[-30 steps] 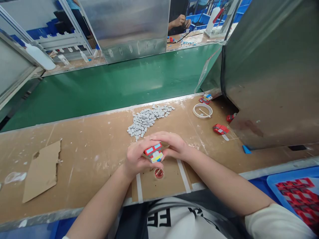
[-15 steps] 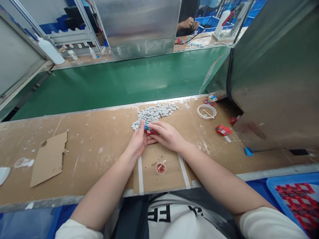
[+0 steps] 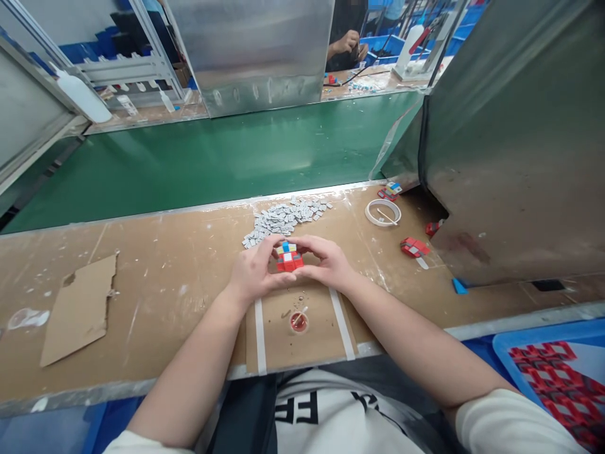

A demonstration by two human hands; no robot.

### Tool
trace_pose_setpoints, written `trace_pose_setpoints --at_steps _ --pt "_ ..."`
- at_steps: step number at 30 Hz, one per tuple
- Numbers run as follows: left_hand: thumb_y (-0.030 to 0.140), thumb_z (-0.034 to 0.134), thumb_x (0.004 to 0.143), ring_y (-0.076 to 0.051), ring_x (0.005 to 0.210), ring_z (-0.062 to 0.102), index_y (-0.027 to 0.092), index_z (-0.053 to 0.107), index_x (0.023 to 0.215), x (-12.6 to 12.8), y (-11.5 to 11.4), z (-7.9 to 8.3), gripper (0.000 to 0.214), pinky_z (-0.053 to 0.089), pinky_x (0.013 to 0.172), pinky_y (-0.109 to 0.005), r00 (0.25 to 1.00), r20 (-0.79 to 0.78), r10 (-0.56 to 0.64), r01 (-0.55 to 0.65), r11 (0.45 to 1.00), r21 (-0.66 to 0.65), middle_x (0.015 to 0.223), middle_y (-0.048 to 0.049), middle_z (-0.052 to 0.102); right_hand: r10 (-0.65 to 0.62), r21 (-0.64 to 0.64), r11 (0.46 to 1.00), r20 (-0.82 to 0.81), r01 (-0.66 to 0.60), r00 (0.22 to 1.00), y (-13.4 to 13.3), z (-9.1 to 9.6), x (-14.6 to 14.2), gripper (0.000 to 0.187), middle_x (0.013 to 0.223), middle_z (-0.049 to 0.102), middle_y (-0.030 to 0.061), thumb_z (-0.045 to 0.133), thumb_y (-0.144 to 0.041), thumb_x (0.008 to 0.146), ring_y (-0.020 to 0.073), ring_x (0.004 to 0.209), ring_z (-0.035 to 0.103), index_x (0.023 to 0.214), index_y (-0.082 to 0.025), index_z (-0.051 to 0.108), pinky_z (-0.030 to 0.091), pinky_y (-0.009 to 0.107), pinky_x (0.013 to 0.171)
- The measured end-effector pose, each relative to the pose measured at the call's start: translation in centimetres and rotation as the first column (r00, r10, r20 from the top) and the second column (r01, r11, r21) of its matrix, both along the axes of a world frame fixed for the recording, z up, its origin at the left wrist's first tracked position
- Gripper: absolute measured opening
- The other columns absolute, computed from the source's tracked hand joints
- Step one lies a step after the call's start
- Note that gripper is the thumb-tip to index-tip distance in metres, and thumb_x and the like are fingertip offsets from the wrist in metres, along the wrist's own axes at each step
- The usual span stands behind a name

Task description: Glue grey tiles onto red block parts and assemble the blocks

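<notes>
A small red blocky toy part (image 3: 289,260) with blue, yellow, white and grey patches is held up over the table. My left hand (image 3: 255,270) grips its left side, thumb below and fingers above. On the other side my right hand (image 3: 326,261) has its fingertips on the same part. Just beyond my hands lies a heap of small grey tiles (image 3: 278,221). Closer to me, a small clear cup (image 3: 299,323) of reddish stuff with a swab in it sits on a cardboard sheet (image 3: 278,356) edged with white tape.
To the right are a tape roll (image 3: 368,213) with a stick in it, red blocky parts (image 3: 414,247) and a metal panel (image 3: 510,157). A torn cardboard piece (image 3: 80,309) lies left. A blue tray (image 3: 501,343) holds red parts. Another person's hands (image 3: 350,43) work across the green strip (image 3: 227,151).
My hands have opened up around the toy part, which now shows more of its coloured face. It sits slightly nearer to me. The whole view has shifted a little left.
</notes>
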State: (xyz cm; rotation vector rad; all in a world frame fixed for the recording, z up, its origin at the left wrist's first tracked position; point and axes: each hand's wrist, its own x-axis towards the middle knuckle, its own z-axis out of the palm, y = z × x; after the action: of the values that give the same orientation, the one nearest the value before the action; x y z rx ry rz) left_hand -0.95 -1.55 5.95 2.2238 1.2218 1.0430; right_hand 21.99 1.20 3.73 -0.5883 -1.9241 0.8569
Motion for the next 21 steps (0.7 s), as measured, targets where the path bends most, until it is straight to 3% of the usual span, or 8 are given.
trace_pose_setpoints --at_steps 4,8,10,12,16,21 --pt "0.095 0.045 0.09 -0.02 0.076 0.069 0.018 0.069 0.117 -0.7 0.0 -0.2 0.085 0.049 0.066 -0.03 0.995 -0.099 -0.009 0.037 0.959 0.281 0.092 -0.0089 0.075 0.058 -0.157 0.985 -0.11 -0.075 0.992 -0.8 -0.5 -0.6 0.063 0.12 0.08 0.0115 0.087 -0.06 0.086 0.023 0.099 0.079 0.134 -0.022 0.073 0.068 0.04 0.094" --pt "0.091 0.041 0.095 -0.019 0.071 0.063 0.018 0.071 0.105 -0.8 -0.3 0.0 0.079 0.043 0.064 -0.03 0.986 -0.163 0.046 0.018 0.928 0.371 0.084 -0.0079 0.07 0.056 -0.206 0.975 -0.14 -0.085 0.988 -1.2 -0.5 -0.8 0.065 0.118 0.08 0.0115 0.088 -0.063 0.083 0.024 0.1 0.08 0.129 -0.021 0.072 0.068 0.04 0.094" --pt "0.086 0.038 0.1 -0.019 0.068 0.059 0.018 0.071 0.099 -0.7 -0.5 0.3 0.075 0.04 0.062 -0.031 0.978 -0.195 0.072 0.011 0.919 0.394 0.078 -0.0064 0.067 0.064 -0.103 0.992 -0.087 -0.073 0.994 -1.1 0.1 -0.4 0.059 0.117 0.08 0.0105 0.085 -0.06 0.088 0.023 0.099 0.079 0.131 -0.021 0.07 0.066 0.038 0.092" --pt "0.081 0.037 0.103 -0.018 0.065 0.057 0.019 0.07 0.095 -0.6 -0.7 0.5 0.071 0.038 0.06 -0.031 0.974 -0.21 0.08 0.018 0.905 0.426 0.075 -0.0052 0.064 0.058 0.086 0.994 0.018 -0.06 0.998 -0.9 1.0 0.1 0.05 0.113 0.08 0.0096 0.079 -0.055 0.096 0.0218 0.097 0.078 0.129 -0.021 0.068 0.064 0.035 0.088" --pt "0.078 0.04 0.104 -0.018 0.064 0.055 0.02 0.069 0.094 -0.1 -1.1 0.8 0.066 0.037 0.061 -0.031 0.978 -0.201 0.048 0.064 0.854 0.516 0.072 -0.0039 0.062 -0.076 0.407 0.912 0.289 -0.051 0.954 -0.7 3.0 0.9 0.044 0.092 0.074 0.0076 0.061 -0.06 0.105 0.0205 0.08 0.069 0.113 -0.017 0.066 0.05 0.032 0.068" --pt "0.082 0.036 0.103 -0.019 0.067 0.058 0.019 0.069 0.1 0.1 -1.4 0.8 0.071 0.042 0.064 -0.031 0.972 -0.229 -0.048 0.147 0.886 0.44 0.077 -0.0058 0.065 -0.185 0.515 0.854 0.437 -0.076 0.88 -1.1 3.3 0.9 0.044 0.078 0.063 0.0028 0.059 -0.063 0.101 0.0179 0.068 0.056 0.09 -0.021 0.06 0.033 0.033 0.063"
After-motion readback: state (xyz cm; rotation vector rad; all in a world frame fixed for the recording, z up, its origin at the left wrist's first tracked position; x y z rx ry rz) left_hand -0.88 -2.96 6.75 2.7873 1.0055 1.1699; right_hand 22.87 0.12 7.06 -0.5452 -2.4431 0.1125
